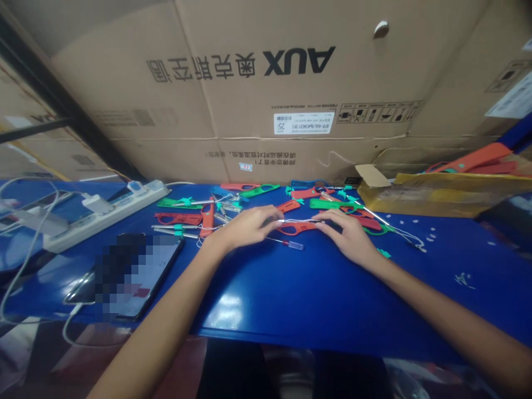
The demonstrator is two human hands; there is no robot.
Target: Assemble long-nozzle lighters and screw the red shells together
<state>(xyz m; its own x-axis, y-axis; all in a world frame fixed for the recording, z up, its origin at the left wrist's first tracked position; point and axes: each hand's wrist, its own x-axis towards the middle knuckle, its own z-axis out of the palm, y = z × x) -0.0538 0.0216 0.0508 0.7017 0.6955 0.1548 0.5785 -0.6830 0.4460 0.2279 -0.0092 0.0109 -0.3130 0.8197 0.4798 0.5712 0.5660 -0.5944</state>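
Both hands are over the blue table (291, 299), a short gap apart. My left hand (253, 226) pinches one end of a thin white wire (299, 220). At the wire's other end, the fingertips of my right hand (347, 235) are closed on it, near a small dark tip. Just beneath the wire lies a red plastic handle piece (297, 228) with a loop. A small screwdriver with a purple handle (293, 245) rests on the table in front of it. Red and green casings (332, 204) and metal rods lie behind the hands.
At the left are a white power strip (108, 213) with plugs and cables, and a tablet (155, 271) with a phone on it. A cardboard box (449, 194) holding red pieces stands at the right. Large cardboard (241, 116) rises behind the table.
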